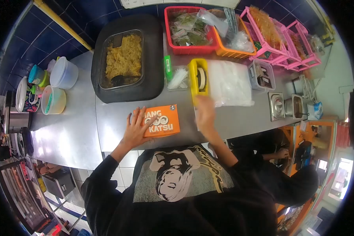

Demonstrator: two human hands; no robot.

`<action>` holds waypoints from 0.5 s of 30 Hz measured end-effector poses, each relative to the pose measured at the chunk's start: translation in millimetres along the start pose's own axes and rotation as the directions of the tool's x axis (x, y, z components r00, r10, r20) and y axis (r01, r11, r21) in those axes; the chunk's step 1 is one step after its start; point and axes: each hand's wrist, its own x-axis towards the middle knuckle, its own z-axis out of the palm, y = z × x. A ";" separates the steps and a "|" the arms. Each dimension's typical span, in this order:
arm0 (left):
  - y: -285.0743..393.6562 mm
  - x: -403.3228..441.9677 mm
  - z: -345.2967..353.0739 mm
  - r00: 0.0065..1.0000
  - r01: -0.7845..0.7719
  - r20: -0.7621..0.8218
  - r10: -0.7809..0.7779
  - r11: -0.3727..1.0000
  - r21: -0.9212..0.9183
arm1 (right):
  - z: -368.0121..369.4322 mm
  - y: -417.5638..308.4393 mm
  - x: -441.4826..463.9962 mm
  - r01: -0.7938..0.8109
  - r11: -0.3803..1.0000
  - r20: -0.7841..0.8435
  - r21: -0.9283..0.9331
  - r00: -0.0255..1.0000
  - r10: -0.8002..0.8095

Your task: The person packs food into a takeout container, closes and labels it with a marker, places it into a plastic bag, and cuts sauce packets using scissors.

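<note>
My left hand (137, 126) lies with spread fingers on top of an orange cardboard box (173, 118) printed "KATSU", which rests on the steel table near its front edge. My right hand (205, 114) is at the near end of a yellow tape dispenser (194, 80) that carries a roll of tape (201, 78). Motion blurs the right hand, and whether any tape is between its fingers cannot be made out. Just right of the dispenser lies a stack of clear plastic bags (230, 84).
A black-rimmed container (153, 78) of golden-brown food stands behind the box. Red (192, 50) and orange (240, 53) baskets and pink racks (277, 53) line the back. Plastic tubs (63, 74) stand left, metal pans (277, 106) right. Another person's hand (282, 153) is at far right.
</note>
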 end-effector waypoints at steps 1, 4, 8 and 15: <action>2.8 -1.8 13.2 0.995 0.063 -0.078 -0.065 0.998 -0.023 | -7.7 7.9 2.0 -0.205 0.978 -0.184 -0.043 0.964 0.194; 40.9 4.3 25.1 0.943 0.300 -0.137 -0.304 0.953 -0.052 | -13.0 34.7 9.9 -0.618 0.783 -0.178 0.068 0.765 0.619; 76.9 25.7 23.5 0.851 0.476 -0.231 -0.471 0.879 -0.034 | -15.5 44.2 32.4 -0.880 0.344 0.405 0.328 0.460 0.790; 84.7 37.8 38.8 0.783 0.532 -0.335 -0.524 0.843 -0.078 | -19.6 31.7 2.8 -0.632 -0.009 0.407 0.775 0.488 0.772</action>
